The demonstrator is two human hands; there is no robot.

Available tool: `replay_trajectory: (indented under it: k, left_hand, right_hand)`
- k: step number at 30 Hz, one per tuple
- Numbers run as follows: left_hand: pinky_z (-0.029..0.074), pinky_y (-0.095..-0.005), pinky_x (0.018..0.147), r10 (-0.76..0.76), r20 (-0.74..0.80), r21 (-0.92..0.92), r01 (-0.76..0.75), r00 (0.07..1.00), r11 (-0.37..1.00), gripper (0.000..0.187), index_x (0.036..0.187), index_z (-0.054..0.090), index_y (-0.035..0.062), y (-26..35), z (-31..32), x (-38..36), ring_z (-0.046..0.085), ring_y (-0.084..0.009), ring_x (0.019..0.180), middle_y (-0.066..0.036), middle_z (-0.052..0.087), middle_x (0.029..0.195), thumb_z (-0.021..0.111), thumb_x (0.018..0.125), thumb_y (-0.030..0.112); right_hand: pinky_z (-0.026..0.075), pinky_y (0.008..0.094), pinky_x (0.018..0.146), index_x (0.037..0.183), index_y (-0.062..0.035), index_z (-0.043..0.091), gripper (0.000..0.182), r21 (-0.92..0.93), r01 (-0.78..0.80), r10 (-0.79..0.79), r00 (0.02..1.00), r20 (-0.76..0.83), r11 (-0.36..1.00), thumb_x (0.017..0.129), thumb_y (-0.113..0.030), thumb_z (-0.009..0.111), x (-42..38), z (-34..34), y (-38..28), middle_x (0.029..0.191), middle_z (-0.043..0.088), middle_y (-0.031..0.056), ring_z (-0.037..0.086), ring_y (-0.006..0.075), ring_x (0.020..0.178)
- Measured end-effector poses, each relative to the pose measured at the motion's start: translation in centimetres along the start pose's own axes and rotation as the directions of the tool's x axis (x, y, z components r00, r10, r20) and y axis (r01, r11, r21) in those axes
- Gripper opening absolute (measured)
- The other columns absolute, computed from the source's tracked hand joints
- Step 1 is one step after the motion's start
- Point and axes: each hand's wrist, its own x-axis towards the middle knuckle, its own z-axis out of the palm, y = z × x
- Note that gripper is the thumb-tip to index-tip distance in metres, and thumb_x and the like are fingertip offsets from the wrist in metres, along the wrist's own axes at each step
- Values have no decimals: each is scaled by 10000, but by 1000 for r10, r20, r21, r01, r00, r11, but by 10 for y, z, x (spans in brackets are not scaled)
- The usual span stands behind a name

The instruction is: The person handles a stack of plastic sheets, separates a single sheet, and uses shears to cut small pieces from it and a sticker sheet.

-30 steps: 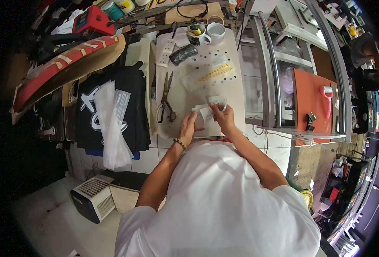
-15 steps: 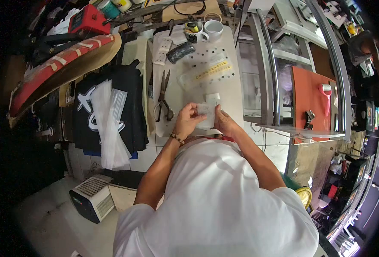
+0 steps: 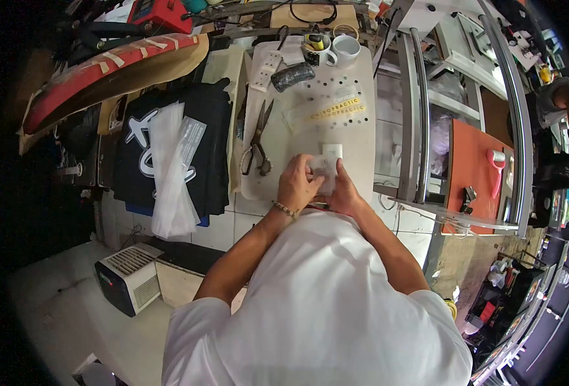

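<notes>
Close to my body, over the near end of the pale board (image 3: 355, 138), both hands hold a small translucent sheet (image 3: 324, 166) with faint grey marks. My left hand (image 3: 298, 184) pinches its left side, fingers bent across the front. The right hand (image 3: 346, 191) grips the other side, thumb pointing up along the edge. Just beyond the sheet lies a small white block (image 3: 332, 150), partly covered by it. Farther out, a clear film with yellow "CHIROPRACTIC" lettering (image 3: 335, 108) rests on the board. Dark scissors (image 3: 257, 140) lie open to the left of my left hand.
Mugs (image 3: 345, 50), a black wrapped roll (image 3: 293, 76) and a power strip (image 3: 266, 71) occupy the board's far end. Left are folded black shirts (image 3: 214, 141) under translucent strips (image 3: 168, 174). A metal frame (image 3: 419, 116) stands right, near an orange board (image 3: 468, 174).
The whole view has shifted, so the board and hands appear farther right. My left fingers have moved further across the translucent sheet, which both hands still hold.
</notes>
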Motion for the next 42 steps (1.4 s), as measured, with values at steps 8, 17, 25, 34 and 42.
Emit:
replay_trajectory:
  k: [8,17,25,34,42]
  left_hand:
    - [326,-510,1079,399,181,154,-427,899,891,576,1053,559,90,-2,-1,-11,428,-376,1276,-203,449,1355,853,608,309]
    - [325,-512,1059,373,328,113,-429,868,896,599,1095,549,99,1,3,-7,413,-372,1281,-148,441,1395,829,615,325]
    - [522,-362,801,50,213,-252,5,976,968,452,1190,596,80,-18,24,11,664,-232,905,-122,603,1251,773,783,166]
    - [538,-326,783,100,245,-128,-70,965,989,240,1051,698,57,-34,42,79,692,-198,878,-86,727,960,671,814,41]
    - [496,-410,936,289,146,291,-321,946,901,377,1092,662,114,-17,46,84,607,-319,1080,-132,621,1179,715,719,118]
  right_hand:
    - [385,519,1083,1430,-114,408,804,20,-131,132,990,-51,991,922,-733,341,-5,-5,6,1430,463,150,475,322,1302]
    - [372,499,1095,1403,-98,443,777,35,-153,156,984,-83,988,920,-705,402,-18,-3,-1,1418,477,143,467,316,1307]
    - [465,501,956,1374,-65,460,778,6,-151,151,988,-18,989,931,-700,380,-12,-45,4,1298,564,192,565,324,1172]
    - [535,408,800,1183,-36,594,725,-194,-153,69,921,-384,969,934,-691,408,-23,-34,-8,943,644,120,649,247,829]
    - [472,339,564,902,-11,608,235,-987,-2,-637,763,-107,163,782,-121,779,-36,-53,-2,786,594,112,542,179,587]
